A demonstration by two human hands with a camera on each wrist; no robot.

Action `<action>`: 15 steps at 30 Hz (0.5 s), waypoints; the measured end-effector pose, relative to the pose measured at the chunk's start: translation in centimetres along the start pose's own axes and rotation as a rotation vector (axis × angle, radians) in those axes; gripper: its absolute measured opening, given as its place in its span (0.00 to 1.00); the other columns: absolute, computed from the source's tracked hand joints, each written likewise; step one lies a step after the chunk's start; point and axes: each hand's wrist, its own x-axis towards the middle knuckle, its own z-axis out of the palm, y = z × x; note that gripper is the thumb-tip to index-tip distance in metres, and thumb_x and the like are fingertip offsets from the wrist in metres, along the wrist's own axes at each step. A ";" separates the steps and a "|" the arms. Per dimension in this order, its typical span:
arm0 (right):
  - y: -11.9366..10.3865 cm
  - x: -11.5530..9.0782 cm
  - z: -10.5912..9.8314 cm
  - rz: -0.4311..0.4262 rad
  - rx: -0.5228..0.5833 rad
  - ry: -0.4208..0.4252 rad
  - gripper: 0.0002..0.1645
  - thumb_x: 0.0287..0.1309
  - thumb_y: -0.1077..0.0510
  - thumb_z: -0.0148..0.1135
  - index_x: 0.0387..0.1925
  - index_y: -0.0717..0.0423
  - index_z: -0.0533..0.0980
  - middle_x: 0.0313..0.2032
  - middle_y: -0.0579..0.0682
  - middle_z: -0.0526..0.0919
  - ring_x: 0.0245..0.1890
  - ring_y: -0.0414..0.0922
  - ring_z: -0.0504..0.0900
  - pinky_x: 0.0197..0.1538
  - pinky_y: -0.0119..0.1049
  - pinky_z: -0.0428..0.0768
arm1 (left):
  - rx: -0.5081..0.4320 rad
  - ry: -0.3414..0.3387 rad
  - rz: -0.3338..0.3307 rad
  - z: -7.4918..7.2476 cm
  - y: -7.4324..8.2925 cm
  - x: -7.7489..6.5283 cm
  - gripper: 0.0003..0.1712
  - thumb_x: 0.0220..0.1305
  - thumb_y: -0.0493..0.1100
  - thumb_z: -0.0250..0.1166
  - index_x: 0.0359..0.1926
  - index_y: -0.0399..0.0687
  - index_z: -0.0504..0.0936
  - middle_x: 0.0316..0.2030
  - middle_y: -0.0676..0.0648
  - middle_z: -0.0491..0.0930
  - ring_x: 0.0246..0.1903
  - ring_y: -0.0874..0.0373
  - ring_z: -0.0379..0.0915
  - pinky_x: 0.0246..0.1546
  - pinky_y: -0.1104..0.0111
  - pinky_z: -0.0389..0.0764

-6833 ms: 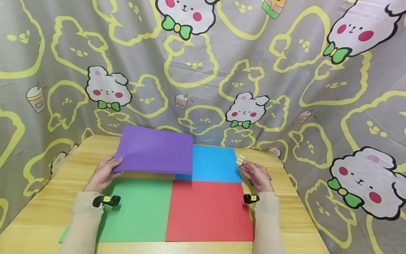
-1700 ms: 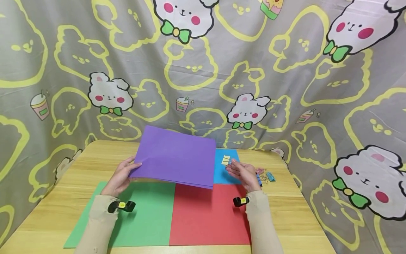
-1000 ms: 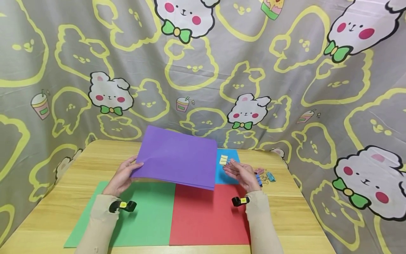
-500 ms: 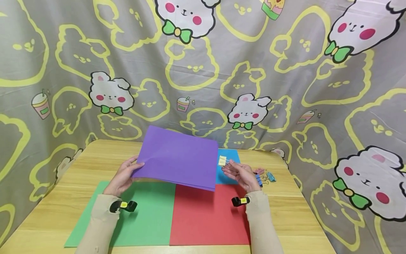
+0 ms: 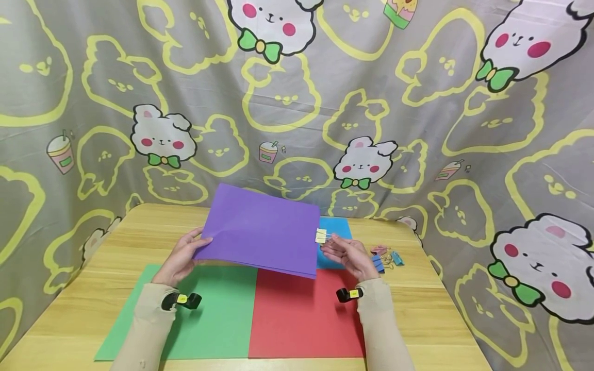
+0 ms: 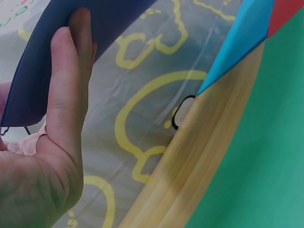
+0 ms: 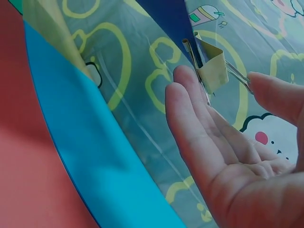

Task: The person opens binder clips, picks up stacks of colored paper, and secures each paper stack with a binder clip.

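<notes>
1. purple sheets (image 5: 260, 232): held up & tilted above the table (image 5: 427, 314), over parts of the green sheet (image 5: 204, 314), red sheet (image 5: 306, 319) & blue sheet (image 5: 339, 229). prob. light, a bit bendy, w/ smooth faces that may slide on each other; corners could crease. best hold: flat pinch at a side edge, w/ fingers spread below for support.
2. left hand (image 5: 182, 256) grips their left side by the near corner, thumb on top.
3. right hand (image 5: 351, 254) pinches the yellow clip (image 5: 321, 236) by its wire handles, thumb on 1 side, fingers on the other.
4. yellow clip: at the sheets' right edge. prob. light, hard & springy; handles might slip if squeezed off-centre. best hold: handle ends, even pressure.
5. hidden: purple sheets' underside; they're cut off in both wrist views. at least 2 layers show at the near edge, exact no. unclear.
6. left fingers mostly out of sight under the sheets in head view.
7. loose clips (image 5: 378, 264), just right of the right hand, overlap; can't count 'em.
8. clip mouth: right wrist view shows the sheet edge there, but can't tell if every layer's inside.
</notes>
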 end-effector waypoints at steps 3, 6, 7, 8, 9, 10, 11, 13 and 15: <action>0.1 0.1 0.1 0.009 0.003 0.007 0.14 0.77 0.54 0.57 0.48 0.59 0.83 0.41 0.53 0.92 0.46 0.45 0.91 0.54 0.39 0.89 | -0.001 0.000 0.002 0.2 0.0 0.0 0.13 0.79 0.35 0.53 0.58 0.53 0.70 0.37 0.55 0.88 0.34 0.62 0.88 0.37 0.71 0.89; 0.1 0.2 0.3 0.011 -0.018 0.020 0.20 0.76 0.53 0.58 0.56 0.67 0.79 0.42 0.54 0.92 0.46 0.46 0.91 0.57 0.42 0.87 | 0.000 -0.005 0.004 0.3 0.1 -0.1 0.12 0.79 0.35 0.53 0.57 0.53 0.71 0.36 0.55 0.89 0.33 0.63 0.88 0.37 0.72 0.89; 0.2 0.2 0.4 0.010 -0.024 0.026 0.23 0.76 0.53 0.58 0.58 0.69 0.77 0.42 0.54 0.91 0.46 0.46 0.91 0.58 0.44 0.87 | 0.002 -0.007 0.005 0.4 0.1 -0.1 0.12 0.79 0.35 0.53 0.57 0.53 0.71 0.36 0.55 0.89 0.33 0.63 0.88 0.36 0.72 0.89; 0.2 0.2 0.4 0.009 -0.032 0.029 0.26 0.76 0.53 0.58 0.62 0.72 0.74 0.43 0.55 0.91 0.46 0.46 0.91 0.59 0.45 0.85 | 0.002 -0.010 0.004 0.4 0.1 -0.1 0.12 0.79 0.35 0.53 0.57 0.53 0.71 0.36 0.55 0.89 0.33 0.63 0.88 0.37 0.72 0.89; 0.1 0.2 0.5 0.007 -0.040 0.031 0.29 0.77 0.53 0.57 0.64 0.74 0.71 0.43 0.54 0.91 0.47 0.46 0.91 0.60 0.46 0.84 | 0.001 -0.011 0.004 0.4 0.1 -0.1 0.12 0.79 0.35 0.53 0.57 0.53 0.71 0.36 0.55 0.89 0.33 0.62 0.88 0.37 0.72 0.89; 0.1 0.2 0.6 0.006 -0.046 0.034 0.31 0.77 0.53 0.57 0.66 0.75 0.69 0.43 0.54 0.91 0.47 0.45 0.91 0.61 0.47 0.84 | 0.001 -0.013 0.003 0.4 0.1 -0.1 0.12 0.79 0.35 0.53 0.57 0.53 0.71 0.36 0.55 0.89 0.34 0.62 0.89 0.37 0.72 0.89; 0.1 0.2 0.6 0.006 -0.049 0.035 0.32 0.77 0.53 0.57 0.67 0.76 0.68 0.43 0.54 0.91 0.47 0.45 0.91 0.62 0.47 0.83 | 0.004 -0.013 0.003 0.5 0.1 -0.1 0.12 0.79 0.35 0.54 0.57 0.53 0.71 0.36 0.55 0.89 0.34 0.62 0.89 0.37 0.72 0.89; 0.0 0.2 0.7 0.006 -0.052 0.039 0.33 0.77 0.53 0.56 0.68 0.76 0.66 0.43 0.53 0.91 0.46 0.45 0.91 0.63 0.48 0.82 | 0.011 -0.013 0.001 0.5 0.0 0.0 0.13 0.79 0.35 0.54 0.58 0.52 0.70 0.36 0.55 0.89 0.34 0.62 0.89 0.37 0.72 0.89; -0.1 0.2 0.9 0.006 -0.052 0.047 0.32 0.77 0.53 0.56 0.68 0.75 0.67 0.42 0.52 0.91 0.46 0.44 0.91 0.62 0.48 0.83 | 0.016 -0.012 -0.001 0.5 0.0 0.0 0.14 0.79 0.35 0.54 0.59 0.51 0.69 0.37 0.55 0.89 0.34 0.63 0.89 0.38 0.72 0.89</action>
